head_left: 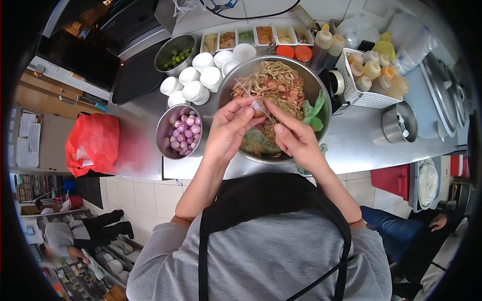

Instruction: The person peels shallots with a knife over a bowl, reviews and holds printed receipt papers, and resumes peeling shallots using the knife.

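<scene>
Both of my hands are raised over a large steel bowl (325,120). Between the fingertips of my left hand (232,125) is a small purplish shallot (258,108), partly hidden by the fingers. My right hand (297,134) grips a thin knife (245,89), its blade slanting up and left across the shallot. In the bowl under them lie brown shredded peelings (273,75) with reddish skins among them, plus a green plastic bag (315,110). To the left stands a steel pot (163,131) of peeled purple shallots (186,133).
Stacked white cups (196,92) and a bowl of green limes (178,57) sit behind the pot. Along the back are ingredient trays (246,36), sauce bottles (321,42) and a white basket (346,62) of bottles. A red bag (93,143) lies left. Other people are at both sides.
</scene>
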Demonstrator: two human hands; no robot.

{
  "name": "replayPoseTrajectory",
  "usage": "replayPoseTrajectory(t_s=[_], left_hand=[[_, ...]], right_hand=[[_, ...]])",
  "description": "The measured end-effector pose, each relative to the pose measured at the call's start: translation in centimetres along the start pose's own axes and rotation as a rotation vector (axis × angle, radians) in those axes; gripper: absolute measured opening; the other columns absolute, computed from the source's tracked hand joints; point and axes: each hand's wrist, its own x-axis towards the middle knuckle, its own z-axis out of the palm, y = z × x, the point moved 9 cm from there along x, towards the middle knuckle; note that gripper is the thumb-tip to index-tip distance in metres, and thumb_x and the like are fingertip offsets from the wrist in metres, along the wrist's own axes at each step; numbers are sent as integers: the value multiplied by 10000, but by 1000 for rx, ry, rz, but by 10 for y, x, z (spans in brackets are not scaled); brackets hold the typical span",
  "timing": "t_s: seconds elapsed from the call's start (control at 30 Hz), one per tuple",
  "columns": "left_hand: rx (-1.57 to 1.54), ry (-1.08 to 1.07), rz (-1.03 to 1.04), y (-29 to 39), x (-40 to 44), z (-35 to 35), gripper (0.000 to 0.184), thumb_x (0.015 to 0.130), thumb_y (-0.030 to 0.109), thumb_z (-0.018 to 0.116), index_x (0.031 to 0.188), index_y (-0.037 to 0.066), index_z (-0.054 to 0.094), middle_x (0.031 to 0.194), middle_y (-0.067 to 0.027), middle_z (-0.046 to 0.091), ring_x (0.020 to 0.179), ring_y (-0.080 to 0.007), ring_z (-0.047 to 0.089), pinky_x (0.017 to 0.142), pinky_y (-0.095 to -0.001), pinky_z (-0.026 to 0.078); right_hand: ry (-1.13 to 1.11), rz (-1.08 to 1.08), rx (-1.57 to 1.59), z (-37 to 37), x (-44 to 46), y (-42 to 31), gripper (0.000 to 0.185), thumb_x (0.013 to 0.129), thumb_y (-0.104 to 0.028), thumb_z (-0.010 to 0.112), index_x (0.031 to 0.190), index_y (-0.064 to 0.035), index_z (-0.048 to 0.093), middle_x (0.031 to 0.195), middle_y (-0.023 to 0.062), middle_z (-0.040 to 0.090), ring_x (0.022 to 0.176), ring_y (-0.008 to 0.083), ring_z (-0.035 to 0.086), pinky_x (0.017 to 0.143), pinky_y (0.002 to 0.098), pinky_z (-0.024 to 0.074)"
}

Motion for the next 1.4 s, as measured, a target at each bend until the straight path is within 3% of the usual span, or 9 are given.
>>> replayPoseTrajectory(t_s=[0.2, 0.53, 0.63, 0.9, 1.17, 1.23, 1.37, 1.4], left_hand=[[10, 9, -4, 5, -5, 6, 245, 842, 79, 534, 1060, -34, 525, 979, -107, 581, 914, -178, 573, 839, -336, 467], [-72, -16, -71, -1, -5, 6, 324, 855, 134, 516, 1110, -62, 476, 1023, -126, 570, 942, -187, 564, 848, -307, 467], [-135, 6, -80, -1, -6, 6, 266, 847, 88, 524, 1065, -63, 502, 1001, -139, 568, 932, -227, 572, 847, -341, 478], [-68, 15, -41, 0, -5, 3, 317, 856, 122, 510, 1105, -70, 466, 1010, -132, 568, 934, -197, 565, 859, -323, 466], [-60, -11, -53, 3, -7, 10, 346, 856, 99, 498, 1148, -77, 439, 1043, -142, 554, 957, -198, 556, 862, -332, 460], [4, 3, -20, 7, -7, 9, 298, 849, 96, 522, 1114, -40, 502, 1051, -119, 555, 963, -188, 551, 853, -346, 460], [71, -35, -6, 11, -8, 11, 282, 851, 93, 519, 1106, -27, 520, 1070, -105, 549, 970, -176, 541, 853, -341, 449], [73, -57, -14, 11, -7, 12, 280, 851, 94, 519, 1106, -22, 523, 1073, -100, 548, 970, -174, 539, 857, -341, 444]], right_hand=[[-20, -29, 32, -6, 1, 2, 433, 867, -26, 407, 1293, -100, 390, 637, -83, 324, 547, 18, 299, 485, 156, 261], [-49, -6, 49, -1, 0, 0, 511, 813, 30, 403, 1306, -96, 368, 636, -74, 345, 531, 31, 305, 483, 161, 273], [-65, 21, 54, -3, -1, 3, 493, 831, 13, 406, 1309, -97, 362, 657, -70, 373, 539, 33, 317, 493, 161, 283], [-6, 6, -13, -1, -2, -1, 391, 882, -76, 420, 1274, -84, 414, 744, -49, 469, 546, 36, 331, 496, 166, 297], [76, -3, -53, -14, -1, -4, 401, 883, -81, 419, 1283, -88, 401, 644, -58, 383, 541, 35, 329, 479, 169, 290], [-6, -28, -14, -2, -4, -8, 399, 921, -176, 387, 1312, -100, 351, 565, -31, 387, 482, 31, 329, 438, 162, 273], [-61, -5, -52, 4, -3, -8, 422, 917, -178, 394, 1327, -108, 323, 567, -36, 385, 483, 31, 326, 435, 163, 269], [-85, 24, -55, 3, -3, -6, 455, 883, -99, 391, 1332, -122, 319, 602, -55, 361, 510, 33, 316, 462, 165, 275]])
